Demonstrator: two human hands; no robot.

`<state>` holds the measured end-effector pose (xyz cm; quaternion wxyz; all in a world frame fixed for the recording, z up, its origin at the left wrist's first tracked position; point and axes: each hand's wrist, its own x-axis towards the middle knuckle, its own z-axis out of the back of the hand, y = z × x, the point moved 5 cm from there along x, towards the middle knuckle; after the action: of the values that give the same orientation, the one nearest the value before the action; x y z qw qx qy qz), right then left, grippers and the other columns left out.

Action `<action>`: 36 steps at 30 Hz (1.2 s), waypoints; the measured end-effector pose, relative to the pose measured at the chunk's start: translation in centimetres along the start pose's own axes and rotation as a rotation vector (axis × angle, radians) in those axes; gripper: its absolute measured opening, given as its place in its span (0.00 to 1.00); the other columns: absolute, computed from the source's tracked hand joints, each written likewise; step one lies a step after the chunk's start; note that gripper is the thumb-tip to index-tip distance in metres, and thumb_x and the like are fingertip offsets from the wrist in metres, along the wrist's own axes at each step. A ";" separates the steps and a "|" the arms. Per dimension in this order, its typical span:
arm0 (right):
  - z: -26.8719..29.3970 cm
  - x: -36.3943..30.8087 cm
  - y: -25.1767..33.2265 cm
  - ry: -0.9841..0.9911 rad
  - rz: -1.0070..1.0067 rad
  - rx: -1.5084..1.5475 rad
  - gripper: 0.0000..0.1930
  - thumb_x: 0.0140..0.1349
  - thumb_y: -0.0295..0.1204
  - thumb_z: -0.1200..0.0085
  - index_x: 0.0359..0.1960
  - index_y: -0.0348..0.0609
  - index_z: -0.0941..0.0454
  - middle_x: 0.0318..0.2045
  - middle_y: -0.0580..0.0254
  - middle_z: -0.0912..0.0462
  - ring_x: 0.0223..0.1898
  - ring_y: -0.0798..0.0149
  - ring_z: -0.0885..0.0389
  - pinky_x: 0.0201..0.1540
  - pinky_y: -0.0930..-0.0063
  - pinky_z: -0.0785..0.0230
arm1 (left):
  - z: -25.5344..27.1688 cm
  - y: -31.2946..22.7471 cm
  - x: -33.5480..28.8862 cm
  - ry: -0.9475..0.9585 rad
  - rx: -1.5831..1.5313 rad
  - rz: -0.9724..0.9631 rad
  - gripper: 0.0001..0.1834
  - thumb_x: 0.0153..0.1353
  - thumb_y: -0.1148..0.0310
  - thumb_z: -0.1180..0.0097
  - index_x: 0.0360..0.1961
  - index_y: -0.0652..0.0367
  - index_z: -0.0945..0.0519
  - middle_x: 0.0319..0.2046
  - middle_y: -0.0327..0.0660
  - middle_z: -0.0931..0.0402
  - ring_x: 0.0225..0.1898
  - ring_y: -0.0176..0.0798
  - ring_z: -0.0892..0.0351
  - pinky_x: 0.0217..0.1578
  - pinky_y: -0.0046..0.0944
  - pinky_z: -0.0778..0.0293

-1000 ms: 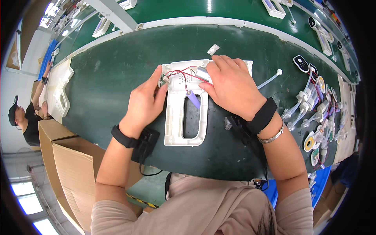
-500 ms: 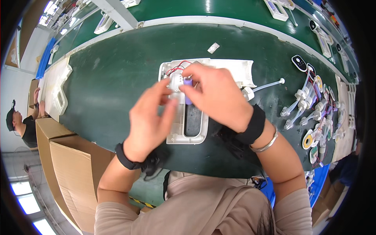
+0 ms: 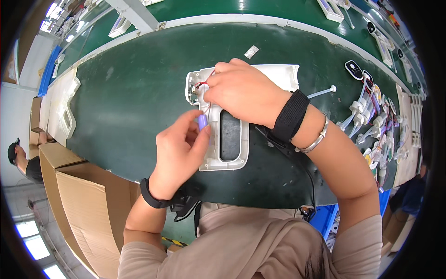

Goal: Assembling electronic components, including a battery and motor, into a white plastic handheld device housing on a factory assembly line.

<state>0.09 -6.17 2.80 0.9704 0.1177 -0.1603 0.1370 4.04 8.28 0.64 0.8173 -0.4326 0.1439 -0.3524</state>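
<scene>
Left hand [image 3: 179, 146]: fingers grasp the purple battery [image 3: 202, 122] at the white shell's [image 3: 245, 139] left edge. Right hand [image 3: 248, 88]: fingers over the shell's top; grip cannot be determined. Red wires [image 3: 201, 84] lie inside the shell; the battery appears not yet seated.

L hand [image 3: 180, 148] & R hand [image 3: 246, 90], 2 in all, at 1 wht handled housing [image 3: 280, 76]; 1 purple cyl. [image 3: 202, 122] held; 2 blk wrist straps [image 3: 290, 116]; 1 metal bracelet [image 3: 318, 140]; 1 sm. wht packet [image 3: 251, 51]; 1 lg. open carton [image 3: 81, 200], near L; 1 co-worker [image 3: 33, 169], far L; tubed parts [image 3: 357, 110], R side, several, too tangled to count
</scene>
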 end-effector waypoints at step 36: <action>5.8 -13.0 -1.5 -0.124 -0.618 0.268 0.09 0.56 0.33 0.45 0.31 0.41 0.26 0.28 0.54 0.26 0.34 0.51 0.25 0.36 0.61 0.33 | 0.2 -5.7 0.5 0.114 0.631 -0.617 0.17 0.50 0.71 0.41 0.43 0.63 0.23 0.35 0.45 0.27 0.35 0.50 0.25 0.34 0.43 0.27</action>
<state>-12.90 -12.14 3.35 0.9303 0.2954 -0.1563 -0.1509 1.93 5.90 5.40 0.7565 -0.1645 -0.0616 -0.6300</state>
